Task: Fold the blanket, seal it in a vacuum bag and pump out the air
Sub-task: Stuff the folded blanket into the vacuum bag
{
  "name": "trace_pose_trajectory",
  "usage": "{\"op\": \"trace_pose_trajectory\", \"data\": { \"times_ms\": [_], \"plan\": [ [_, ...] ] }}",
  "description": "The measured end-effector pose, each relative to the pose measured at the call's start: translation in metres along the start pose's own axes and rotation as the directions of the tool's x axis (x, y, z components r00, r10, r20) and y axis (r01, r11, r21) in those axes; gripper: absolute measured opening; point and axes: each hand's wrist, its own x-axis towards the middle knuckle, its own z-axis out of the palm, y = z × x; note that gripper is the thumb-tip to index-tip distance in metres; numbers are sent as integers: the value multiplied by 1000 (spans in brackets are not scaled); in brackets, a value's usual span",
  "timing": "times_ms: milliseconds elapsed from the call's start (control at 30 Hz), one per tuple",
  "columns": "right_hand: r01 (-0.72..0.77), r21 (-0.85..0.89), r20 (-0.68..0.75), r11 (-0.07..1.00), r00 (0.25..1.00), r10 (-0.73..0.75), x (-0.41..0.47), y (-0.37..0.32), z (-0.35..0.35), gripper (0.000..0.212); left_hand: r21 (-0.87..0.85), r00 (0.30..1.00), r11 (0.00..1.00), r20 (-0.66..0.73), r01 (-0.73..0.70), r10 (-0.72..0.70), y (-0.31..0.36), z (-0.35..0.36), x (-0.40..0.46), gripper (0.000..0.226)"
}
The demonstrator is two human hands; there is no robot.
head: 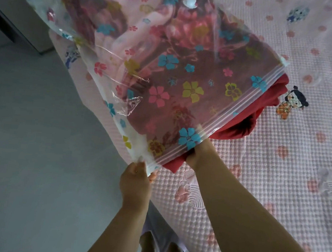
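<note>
Currently left hand (135,175) pinches vacuum bag (165,70) mouth corner; right hand (197,152) grips red blanket (262,97), part-inserted on bed (276,174). Risk: fabric bunches at zip strip (240,104), blocking seal.

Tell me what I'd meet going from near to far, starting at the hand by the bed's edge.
Left hand pinching the bag's corner → zip strip → flowered vacuum bag over the red blanket → white valve.

We see a bed (276,174) with a pink dotted cover; on it lies the flowered vacuum bag (165,76), a red blanket (266,98) protruding from the bag's open mouth onto the cover.
</note>
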Motion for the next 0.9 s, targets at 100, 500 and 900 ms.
{"op": "trace_pose_trajectory", "data": {
  "times_ms": [100,500,900],
  "plan": [
    [17,-29,-69,999,997,-19,-3,5,-10,34,48,1000,999,4,-14,14,-5,-1,1,42],
    [474,-705,690,-528,285,-665,-8,27,-80,96,43,997,996,29,-79,78,-13,1,-3,32],
    [496,-529,832,-689,145,-536,1,6,-77,80,-21,995,997,50,-80,81,-23,-2,1,34]
  ]
}}
